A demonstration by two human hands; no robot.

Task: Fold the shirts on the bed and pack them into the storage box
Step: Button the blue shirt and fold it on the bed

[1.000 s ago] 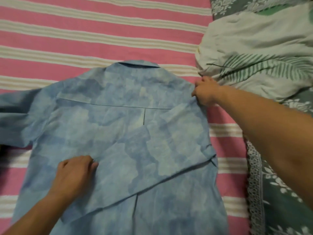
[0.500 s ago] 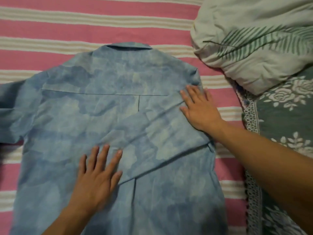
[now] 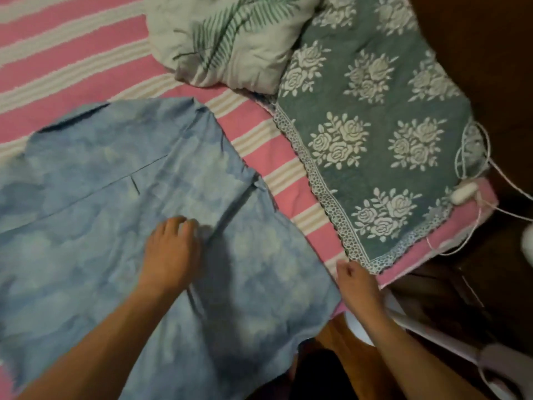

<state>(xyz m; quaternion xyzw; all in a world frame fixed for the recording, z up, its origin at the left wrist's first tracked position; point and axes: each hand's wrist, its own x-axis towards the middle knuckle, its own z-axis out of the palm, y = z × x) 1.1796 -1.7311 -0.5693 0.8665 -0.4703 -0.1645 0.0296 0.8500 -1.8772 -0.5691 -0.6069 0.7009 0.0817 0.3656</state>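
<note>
Here, closest to the person, both forearms reach out over the near edge of the bed point(image 3: 288, 168), with dark floor and the pale rim of something blurred showing below the right arm. The right hand point(image 3: 356, 280) sits at the lower right border of the blue shirt point(image 3: 86, 241), its fingers curled in; it looks to be pinching the shirt's edge, though the blur makes the contact itself hard to see. The left hand point(image 3: 173, 252) rests on top of the shirt near its middle, fingers bent down onto the cloth just beside a diagonal fold line; whether it grips the fabric or only presses on it I cannot tell. The shirt lies back side up on the pink and cream striped sheet, its right sleeve folded in across the back, its collar point(image 3: 75, 116) at the far end and a seam running across below it. To the right of the shirt, a green blanket point(image 3: 375, 134) with white rose clusters and a lace edge lies over the bed's corner, and a white cord with a small oval switch point(image 3: 464, 193) lies at its right side. Farthest off, a crumpled pale pillow point(image 3: 230, 41) with a green fern print rests against the blanket's upper edge.
</note>
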